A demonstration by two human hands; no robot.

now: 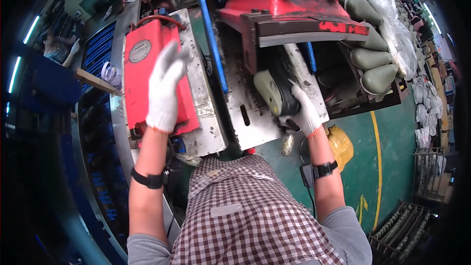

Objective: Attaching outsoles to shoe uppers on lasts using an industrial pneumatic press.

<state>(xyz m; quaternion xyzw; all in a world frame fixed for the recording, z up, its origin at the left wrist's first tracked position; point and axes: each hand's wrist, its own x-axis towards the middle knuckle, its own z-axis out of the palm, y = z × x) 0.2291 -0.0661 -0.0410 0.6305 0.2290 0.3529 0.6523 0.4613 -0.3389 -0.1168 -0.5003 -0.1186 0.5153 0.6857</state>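
My right hand [305, 110], in a white knit glove, is closed on a black shoe upper [283, 86] with an olive-green shoe last [268, 93] in it. The last's face has small holes. Both are under the dark, grey-edged front of a large red machine head [289, 7], over a metal plate [260, 135]. My left hand [164, 88], also in a white glove, is raised over a smaller red machine housing [135, 71]. Its fingers are stretched and slightly blurred, with nothing in them.
Several olive-green lasts [370, 60] fill a rack at the right, beside clear plastic wrap [387, 24]. A blue frame edge [211, 34] runs between the machines. On the green floor lies a yellow bag [339, 146]. A roller conveyor [98, 44] and another person [56, 49] are at the left.
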